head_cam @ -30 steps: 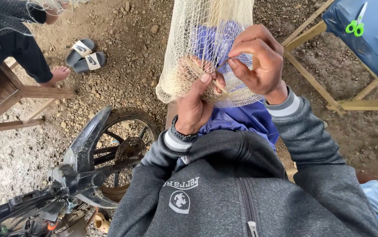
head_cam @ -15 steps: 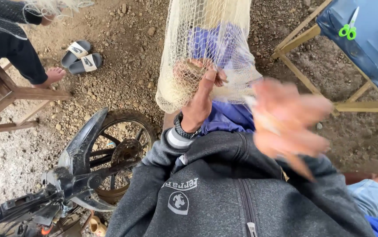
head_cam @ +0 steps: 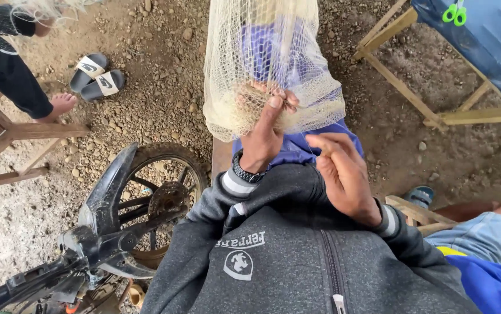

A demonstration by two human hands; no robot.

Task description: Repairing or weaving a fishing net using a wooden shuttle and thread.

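While left hand [head_cam: 265, 131] pinches the net [head_cam: 244, 70] bunch and right hand [head_cam: 343, 171] hangs open, empty, thin blue line [head_cam: 314, 136] could snag mesh if pulled slack.

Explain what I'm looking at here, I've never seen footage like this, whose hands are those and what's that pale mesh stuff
This is one view from a camera worn on a person's head, looking down at their own chest and hands. The left hand grips a bunched pale fishing net that hangs over blue cloth. The right hand is open just below the net, holding nothing I can make out. Both arms wear a grey zipped jacket. The ground is bare dirt with stones. At lower left stands a motorbike wheel. At upper left another person sits by a pair of sandals. Green scissors lie on a blue surface at upper right.
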